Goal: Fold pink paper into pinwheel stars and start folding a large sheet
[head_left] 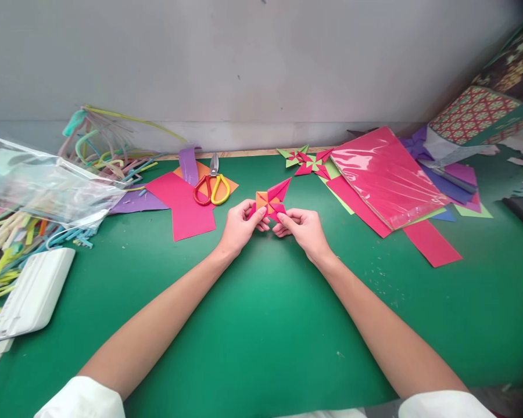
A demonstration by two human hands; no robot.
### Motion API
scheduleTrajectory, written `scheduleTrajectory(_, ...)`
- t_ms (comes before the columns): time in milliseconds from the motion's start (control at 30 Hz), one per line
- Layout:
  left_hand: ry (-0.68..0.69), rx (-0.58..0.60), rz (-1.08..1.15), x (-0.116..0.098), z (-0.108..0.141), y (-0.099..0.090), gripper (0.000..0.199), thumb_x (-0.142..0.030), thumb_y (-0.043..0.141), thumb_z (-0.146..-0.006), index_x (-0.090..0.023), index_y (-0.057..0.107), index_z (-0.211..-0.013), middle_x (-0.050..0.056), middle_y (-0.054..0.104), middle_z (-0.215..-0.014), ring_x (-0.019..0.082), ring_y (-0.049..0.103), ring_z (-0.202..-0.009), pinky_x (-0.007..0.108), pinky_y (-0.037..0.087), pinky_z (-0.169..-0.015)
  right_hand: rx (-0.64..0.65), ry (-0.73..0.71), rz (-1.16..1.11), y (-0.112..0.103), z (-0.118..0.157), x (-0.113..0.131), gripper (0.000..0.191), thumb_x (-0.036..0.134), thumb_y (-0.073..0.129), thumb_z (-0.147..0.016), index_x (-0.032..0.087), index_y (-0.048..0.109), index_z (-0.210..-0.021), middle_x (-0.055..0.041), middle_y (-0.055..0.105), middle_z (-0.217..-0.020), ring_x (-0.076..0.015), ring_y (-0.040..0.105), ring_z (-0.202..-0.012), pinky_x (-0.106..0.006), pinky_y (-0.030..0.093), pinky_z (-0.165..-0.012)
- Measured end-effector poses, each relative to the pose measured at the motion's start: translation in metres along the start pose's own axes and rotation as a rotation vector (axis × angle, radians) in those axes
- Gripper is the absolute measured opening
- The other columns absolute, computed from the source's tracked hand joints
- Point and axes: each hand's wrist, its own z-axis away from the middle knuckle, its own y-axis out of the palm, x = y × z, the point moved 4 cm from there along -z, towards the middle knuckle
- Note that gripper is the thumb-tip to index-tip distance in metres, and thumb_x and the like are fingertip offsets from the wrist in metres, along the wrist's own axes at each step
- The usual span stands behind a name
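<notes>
A small folded piece of pink and orange paper (pixel 270 198) is held just above the green table (pixel 261 325), with one pink point sticking up to the upper right. My left hand (pixel 243 223) pinches its left side, thumb on the front. On its lower right, my right hand (pixel 302 227) grips the edge between thumb and fingers. Behind it to the right lie folded pink and green paper stars (pixel 312 164). Scissors (pixel 213 184) with one red and one yellow handle rest on pink (pixel 192 216) and orange paper to the left.
Pink paper in a clear wrapper (pixel 387 177) lies on coloured sheets at the right, near a purple folded shape (pixel 416 144). Coloured strips (pixel 9 255), clear plastic (pixel 47 180) and a white device with a cable (pixel 37 290) are at the left. A wall (pixel 244 69) stands behind.
</notes>
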Motion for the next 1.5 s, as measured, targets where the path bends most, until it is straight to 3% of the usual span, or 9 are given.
scheduleTrajectory(233, 0.014, 0.151, -0.125, -0.003, 0.004, 0.008, 0.037, -0.050, 0.072, -0.092, -0.015, 0.068, -0.103, 0.002, 0.072, -0.077, 0.013, 0.067, -0.062, 0.024, 0.056, -0.061, -0.093, -0.106, -0.020, -0.004, -0.002, 0.002, 0.038, 0.054, 0.083, -0.081, 0.019, 0.078, -0.095, -0.0060, 0.082, -0.092, -0.0241, 0.075, -0.080, -0.034, 0.060, -0.072)
scheduleTrajectory(400, 0.110, 0.002, -0.100, -0.009, 0.002, 0.003, 0.038, -0.052, 0.059, -0.100, -0.018, 0.068, -0.114, 0.007, 0.070, -0.110, 0.018, 0.068, -0.091, 0.024, 0.058, -0.068, -0.212, -0.074, -0.096, -0.009, -0.002, -0.001, 0.038, 0.053, 0.087, -0.076, 0.017, 0.080, -0.089, -0.0078, 0.082, -0.090, -0.0253, 0.075, -0.079, -0.036, 0.059, -0.073)
scheduleTrajectory(533, 0.168, 0.043, -0.131, -0.005, 0.000, 0.002, 0.034, -0.042, 0.071, -0.093, -0.019, 0.068, -0.117, 0.010, 0.066, -0.121, 0.023, 0.065, -0.113, 0.029, 0.060, -0.083, -0.285, -0.170, -0.143, -0.012, -0.003, 0.002, 0.034, 0.048, 0.085, -0.080, 0.020, 0.081, -0.099, -0.0068, 0.083, -0.098, -0.0258, 0.076, -0.089, -0.039, 0.061, -0.083)
scheduleTrajectory(833, 0.266, 0.065, -0.020, -0.006, -0.002, -0.007, 0.016, -0.030, 0.077, -0.086, -0.019, 0.069, -0.093, 0.011, 0.062, -0.127, 0.028, 0.058, -0.131, 0.040, 0.054, -0.105, 0.076, -0.395, 0.022, -0.010, 0.002, 0.025, 0.022, 0.041, 0.087, -0.082, 0.030, 0.084, -0.101, -0.0064, 0.066, -0.145, -0.0306, 0.062, -0.133, -0.045, 0.050, -0.112)
scheduleTrajectory(1000, 0.185, -0.047, 0.091, 0.002, -0.008, -0.012, 0.052, -0.027, 0.075, -0.086, -0.028, 0.056, -0.135, 0.009, 0.053, -0.150, 0.026, 0.052, -0.141, 0.042, 0.050, -0.113, -0.014, -0.534, 0.149, -0.017, 0.002, 0.031, 0.023, 0.044, 0.088, -0.080, 0.034, 0.085, -0.100, -0.0030, 0.056, -0.157, -0.0317, 0.046, -0.149, -0.047, 0.035, -0.125)
scheduleTrajectory(1167, 0.045, 0.004, 0.205, 0.005, -0.009, -0.010, 0.032, -0.048, 0.059, -0.099, -0.023, 0.066, -0.117, 0.010, 0.068, -0.124, 0.021, 0.067, -0.111, 0.036, 0.058, -0.094, -0.139, -0.595, 0.308, -0.023, 0.003, 0.037, 0.021, 0.046, 0.086, -0.082, 0.037, 0.085, -0.101, 0.0052, 0.039, -0.168, -0.0317, 0.029, -0.159, -0.049, 0.022, -0.131)
scheduleTrajectory(1300, 0.003, 0.181, 0.143, -0.002, -0.003, -0.003, 0.042, -0.056, 0.062, -0.097, -0.018, 0.075, -0.108, 0.009, 0.075, -0.106, 0.021, 0.069, -0.097, 0.033, 0.056, -0.092, -0.052, -0.565, 0.401, -0.015, 0.007, 0.037, 0.014, 0.044, 0.084, -0.084, 0.039, 0.086, -0.097, 0.0104, 0.035, -0.170, -0.0318, 0.023, -0.161, -0.051, 0.023, -0.131)
scheduleTrajectory(1400, 0.007, 0.134, 0.128, -0.004, -0.001, -0.004, 0.039, -0.050, 0.074, -0.090, -0.018, 0.075, -0.111, 0.007, 0.075, -0.105, 0.021, 0.069, -0.098, 0.032, 0.056, -0.089, -0.006, -0.484, 0.322, -0.011, 0.007, 0.036, 0.022, 0.048, 0.076, -0.091, 0.037, 0.084, -0.108, 0.0070, 0.035, -0.171, -0.0307, 0.030, -0.159, -0.048, 0.031, -0.128)
scheduleTrajectory(1500, 0.006, 0.051, 0.166, -0.002, -0.003, -0.006, 0.036, -0.049, 0.075, -0.089, -0.018, 0.073, -0.106, 0.004, 0.073, -0.093, 0.016, 0.064, -0.077, 0.028, 0.054, -0.071, -0.031, -0.313, 0.046, -0.016, 0.003, 0.033, 0.046, 0.055, 0.066, -0.096, 0.040, 0.066, -0.140, 0.0004, 0.043, -0.167, -0.0277, 0.053, -0.144, -0.043, 0.051, -0.112)
